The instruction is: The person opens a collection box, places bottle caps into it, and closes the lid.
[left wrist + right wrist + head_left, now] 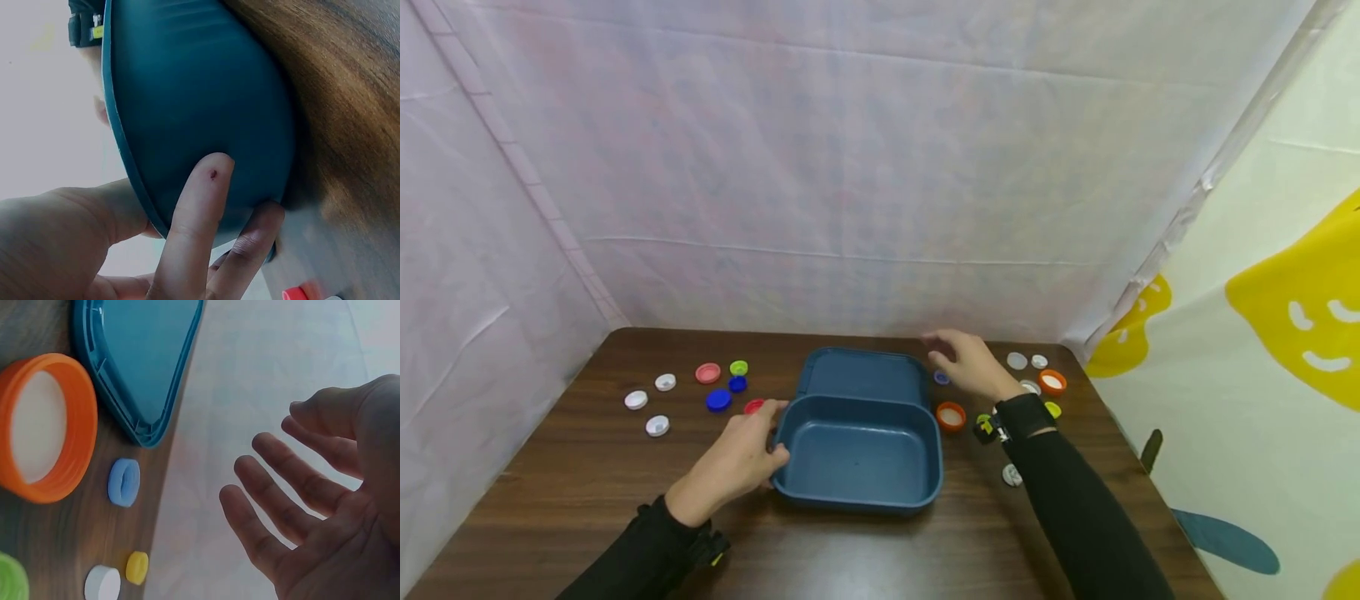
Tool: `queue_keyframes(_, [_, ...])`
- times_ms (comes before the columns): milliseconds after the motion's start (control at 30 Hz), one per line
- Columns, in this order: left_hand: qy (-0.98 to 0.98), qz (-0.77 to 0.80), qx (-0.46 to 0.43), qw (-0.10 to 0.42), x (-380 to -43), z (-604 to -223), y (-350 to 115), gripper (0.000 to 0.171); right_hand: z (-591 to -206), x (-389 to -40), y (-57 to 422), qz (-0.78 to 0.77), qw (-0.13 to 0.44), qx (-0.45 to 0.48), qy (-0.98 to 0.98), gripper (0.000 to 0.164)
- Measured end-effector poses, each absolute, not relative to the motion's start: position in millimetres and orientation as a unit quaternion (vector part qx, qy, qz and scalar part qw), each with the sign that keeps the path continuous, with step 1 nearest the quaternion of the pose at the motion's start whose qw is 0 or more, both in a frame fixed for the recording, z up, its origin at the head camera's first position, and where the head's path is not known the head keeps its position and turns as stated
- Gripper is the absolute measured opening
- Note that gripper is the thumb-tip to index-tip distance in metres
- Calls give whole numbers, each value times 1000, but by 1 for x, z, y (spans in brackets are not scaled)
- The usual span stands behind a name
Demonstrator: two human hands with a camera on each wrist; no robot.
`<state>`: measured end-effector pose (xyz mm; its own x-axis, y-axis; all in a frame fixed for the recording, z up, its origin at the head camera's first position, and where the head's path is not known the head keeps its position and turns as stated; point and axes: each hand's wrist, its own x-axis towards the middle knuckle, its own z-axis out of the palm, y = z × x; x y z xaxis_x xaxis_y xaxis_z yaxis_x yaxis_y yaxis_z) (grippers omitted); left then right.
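A dark blue rectangular box stands with its top uncovered, and its matching lid lies flat directly behind it. My left hand holds the box's left wall, thumb over the rim and fingers against the outside. Raised beside the lid's right edge, my right hand has relaxed, spread fingers with nothing between them. Below it on the table are a small blue cap and a large orange cap with a white inside.
Left of the box lie several caps, among them a white cap, a blue cap and a pink cap. More caps are on the right, including another orange cap. A white cloth hangs behind the brown wooden table.
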<state>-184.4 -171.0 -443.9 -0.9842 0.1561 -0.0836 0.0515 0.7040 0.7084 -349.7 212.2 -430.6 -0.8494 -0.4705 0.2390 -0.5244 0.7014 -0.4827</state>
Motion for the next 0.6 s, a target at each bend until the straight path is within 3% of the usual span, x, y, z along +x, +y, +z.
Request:
queue_keyframes(233, [920, 382, 64, 62, -184, -444, -170, 75, -438, -325, 231, 251, 88, 272, -925, 44])
queue_keyframes(600, [924, 371, 69, 57, -183, -444, -165, 75, -455, -292, 256, 224, 78, 263, -935, 61])
